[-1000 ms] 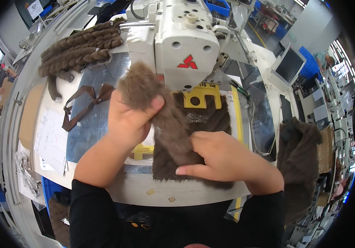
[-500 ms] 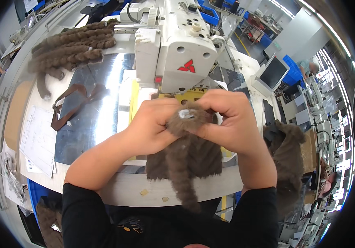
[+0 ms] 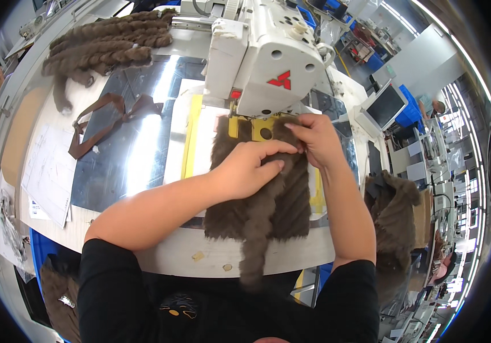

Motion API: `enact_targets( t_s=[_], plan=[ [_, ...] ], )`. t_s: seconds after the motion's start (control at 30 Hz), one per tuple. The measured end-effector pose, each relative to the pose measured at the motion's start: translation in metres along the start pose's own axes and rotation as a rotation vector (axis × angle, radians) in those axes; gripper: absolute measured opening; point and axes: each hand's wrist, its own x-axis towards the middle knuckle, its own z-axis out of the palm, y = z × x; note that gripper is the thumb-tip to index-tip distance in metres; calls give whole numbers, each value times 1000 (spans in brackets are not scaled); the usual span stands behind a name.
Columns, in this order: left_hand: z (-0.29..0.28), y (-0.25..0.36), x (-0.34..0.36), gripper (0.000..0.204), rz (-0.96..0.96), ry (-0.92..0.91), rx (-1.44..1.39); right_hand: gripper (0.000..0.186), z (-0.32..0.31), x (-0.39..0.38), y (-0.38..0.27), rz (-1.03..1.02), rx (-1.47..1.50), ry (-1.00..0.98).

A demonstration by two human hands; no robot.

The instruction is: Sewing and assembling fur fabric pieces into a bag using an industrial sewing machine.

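Observation:
A brown fur panel (image 3: 294,214) lies under the sewing machine head (image 3: 279,74), its lower edge at the table's front. Over it runs a long brown fur strip (image 3: 255,240) whose lower end hangs past the table edge. My right hand (image 3: 321,143) pinches the strip's upper end, just right of the yellow plate (image 3: 265,130) with a round hole. Beside it, my left hand (image 3: 252,170) lies across the strip with thumb and forefinger closed on it. Both hands are close together; the undersides of the fingers are hidden.
Several fur strips (image 3: 105,46) lie at the far left. A brown ribbon (image 3: 99,123) rests on the metal plate (image 3: 122,166), near paper sheets (image 3: 48,186). At right are a screen (image 3: 384,107) and hanging fur (image 3: 397,223). More fur (image 3: 59,294) sits lower left.
The strip's upper end has been laid onto the panel, right of the yellow plate. My left hand has moved right, across the strip. The whole view has shifted slightly.

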Motion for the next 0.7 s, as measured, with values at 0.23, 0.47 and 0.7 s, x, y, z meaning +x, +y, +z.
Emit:
enact_targets(
  t_s=[0.23,0.47,0.7],
  plan=[
    [-35,-19,-6,49,-129,-89,333,20,27,38,47,142,-208,-67],
    [-45,-42,-17,43,351,33,1008,26,54,45,39,-96,-501,9],
    [-45,-42,-12,54,284,-68,1223,43,50,56,34,-112,-707,33]
  ],
)
